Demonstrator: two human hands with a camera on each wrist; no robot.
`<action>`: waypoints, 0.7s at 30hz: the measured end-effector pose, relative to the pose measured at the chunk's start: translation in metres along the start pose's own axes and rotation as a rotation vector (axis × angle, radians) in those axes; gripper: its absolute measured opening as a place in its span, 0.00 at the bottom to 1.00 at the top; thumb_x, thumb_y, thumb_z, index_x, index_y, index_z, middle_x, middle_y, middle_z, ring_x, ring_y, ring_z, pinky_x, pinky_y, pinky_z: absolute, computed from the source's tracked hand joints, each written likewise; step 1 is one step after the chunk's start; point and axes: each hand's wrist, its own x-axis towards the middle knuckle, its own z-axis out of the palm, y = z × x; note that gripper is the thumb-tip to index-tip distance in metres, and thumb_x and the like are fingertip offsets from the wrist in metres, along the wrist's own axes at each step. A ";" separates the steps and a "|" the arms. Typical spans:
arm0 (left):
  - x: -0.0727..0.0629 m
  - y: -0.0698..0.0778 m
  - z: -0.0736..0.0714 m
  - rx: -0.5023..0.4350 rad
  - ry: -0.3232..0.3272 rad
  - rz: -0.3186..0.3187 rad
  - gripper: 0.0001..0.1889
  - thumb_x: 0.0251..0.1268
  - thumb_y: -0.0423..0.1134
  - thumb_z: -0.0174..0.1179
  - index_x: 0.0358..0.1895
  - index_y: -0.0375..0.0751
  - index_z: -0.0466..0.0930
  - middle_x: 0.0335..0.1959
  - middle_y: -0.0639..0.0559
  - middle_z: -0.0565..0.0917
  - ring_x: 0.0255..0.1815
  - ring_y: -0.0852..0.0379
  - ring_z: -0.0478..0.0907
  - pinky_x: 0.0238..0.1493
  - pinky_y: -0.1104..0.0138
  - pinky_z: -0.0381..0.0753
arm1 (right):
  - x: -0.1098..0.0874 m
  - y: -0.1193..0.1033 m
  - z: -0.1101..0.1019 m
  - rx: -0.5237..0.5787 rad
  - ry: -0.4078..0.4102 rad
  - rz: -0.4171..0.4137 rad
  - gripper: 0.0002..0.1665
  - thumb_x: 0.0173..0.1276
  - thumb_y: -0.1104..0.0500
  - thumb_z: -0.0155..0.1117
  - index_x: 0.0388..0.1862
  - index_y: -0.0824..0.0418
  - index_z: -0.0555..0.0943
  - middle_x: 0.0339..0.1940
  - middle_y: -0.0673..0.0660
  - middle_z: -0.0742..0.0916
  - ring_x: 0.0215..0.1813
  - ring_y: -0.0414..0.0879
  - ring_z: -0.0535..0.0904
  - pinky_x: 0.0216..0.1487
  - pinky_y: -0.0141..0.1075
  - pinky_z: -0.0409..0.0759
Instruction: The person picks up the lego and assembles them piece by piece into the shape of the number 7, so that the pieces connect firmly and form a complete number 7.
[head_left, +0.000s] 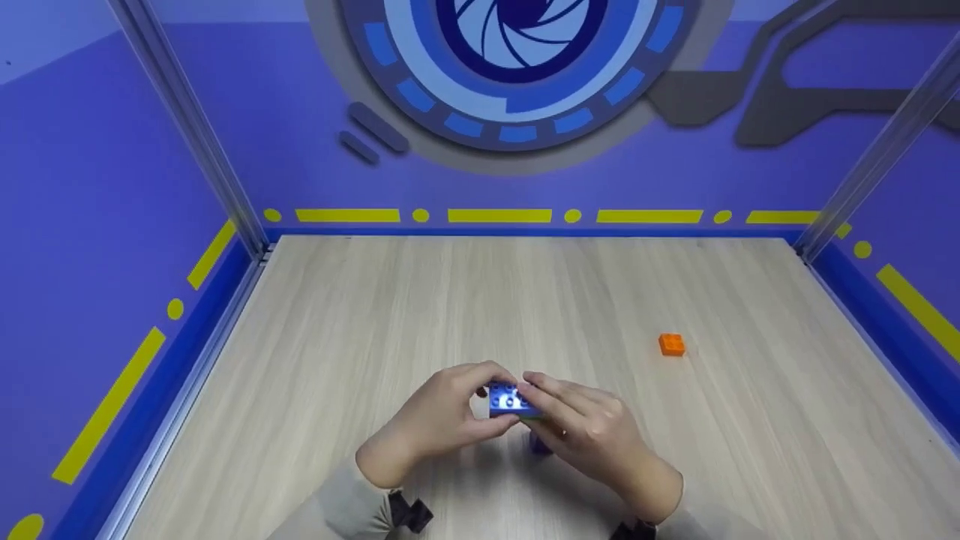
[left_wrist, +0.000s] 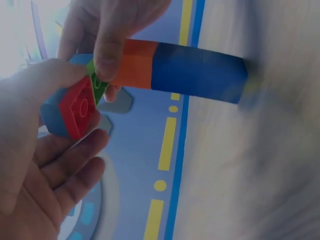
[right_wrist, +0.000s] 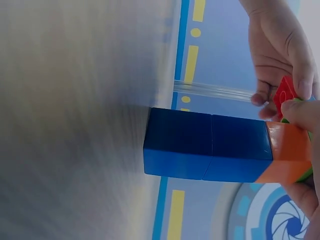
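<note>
A column of bricks stands upright on the table: dark blue bricks at the bottom and an orange brick above them. At its top, a green brick and a red brick sit side by side under a studded blue brick. My left hand pinches the blue and red end between thumb and fingers. On the other side, my right hand grips the top of the column around the green and orange bricks, its fingers over the blue brick. Fingers hide part of the joint.
A separate small orange brick lies on the wooden table, to the right and beyond my hands. Blue-purple panels enclose the table at the back and sides, with metal posts at the corners.
</note>
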 end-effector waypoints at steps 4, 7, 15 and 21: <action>0.000 0.001 -0.001 -0.162 -0.049 -0.095 0.16 0.74 0.39 0.78 0.59 0.44 0.86 0.50 0.51 0.93 0.48 0.65 0.87 0.57 0.59 0.94 | 0.000 0.006 -0.001 0.018 -0.009 -0.047 0.24 0.86 0.46 0.70 0.70 0.57 0.90 0.58 0.58 0.97 0.49 0.50 0.98 0.47 0.40 0.95; 0.000 0.001 -0.001 -0.217 -0.054 -0.121 0.16 0.73 0.39 0.78 0.58 0.43 0.87 0.49 0.50 0.93 0.48 0.66 0.86 0.57 0.61 0.93 | -0.004 0.016 -0.003 0.118 0.006 -0.048 0.30 0.83 0.42 0.73 0.70 0.62 0.89 0.61 0.60 0.95 0.53 0.54 0.97 0.55 0.42 0.95; 0.001 -0.001 0.002 -0.282 -0.035 -0.222 0.16 0.70 0.40 0.80 0.57 0.47 0.89 0.48 0.54 0.92 0.45 0.68 0.85 0.53 0.66 0.91 | -0.033 0.099 -0.026 0.202 0.136 0.410 0.17 0.81 0.68 0.65 0.63 0.67 0.90 0.54 0.64 0.96 0.52 0.36 0.90 0.60 0.19 0.82; 0.000 0.000 0.001 -0.297 -0.057 -0.261 0.16 0.71 0.44 0.80 0.57 0.51 0.90 0.49 0.57 0.91 0.45 0.68 0.85 0.51 0.69 0.87 | -0.067 0.145 -0.059 0.152 0.231 0.850 0.17 0.83 0.71 0.66 0.64 0.64 0.92 0.55 0.66 0.95 0.49 0.19 0.84 0.51 0.13 0.78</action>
